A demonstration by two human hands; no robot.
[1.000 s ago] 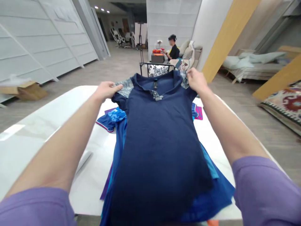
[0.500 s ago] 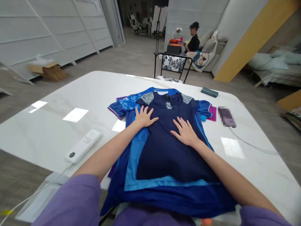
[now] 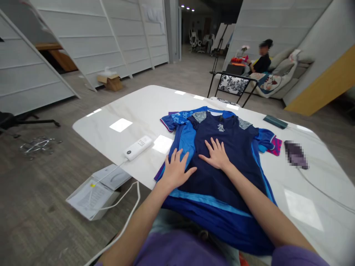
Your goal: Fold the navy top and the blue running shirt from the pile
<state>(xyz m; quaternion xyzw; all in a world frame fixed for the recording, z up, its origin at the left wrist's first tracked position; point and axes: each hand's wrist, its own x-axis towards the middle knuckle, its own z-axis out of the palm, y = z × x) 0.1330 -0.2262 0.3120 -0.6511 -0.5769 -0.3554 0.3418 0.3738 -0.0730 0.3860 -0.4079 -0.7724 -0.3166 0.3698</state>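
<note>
A dark navy T-shirt (image 3: 230, 184) with grey patterned shoulders lies face up on the table. Beneath it, a blue shirt (image 3: 185, 127) with patterned sleeves and other garments show at the edges, one with a pink patterned sleeve (image 3: 276, 146). My left hand (image 3: 177, 168) rests flat with fingers spread on the left side of the stack, over the navy and light blue cloth. Across the navy shirt's middle lies my right hand (image 3: 217, 155), palm down, fingers apart. The lower hems hang over the near table edge.
On the white table (image 3: 138, 107), a white power strip (image 3: 138, 147) lies left, its cable running down past an open white box (image 3: 97, 197). A phone (image 3: 296, 154) and a dark green case (image 3: 275, 122) lie right. Beyond are a chair (image 3: 232, 85) and a seated person (image 3: 262, 61).
The view has turned left. My left hand has slid down the shirts toward the near edge, while my right hand stays flat on the navy shirt's middle.
</note>
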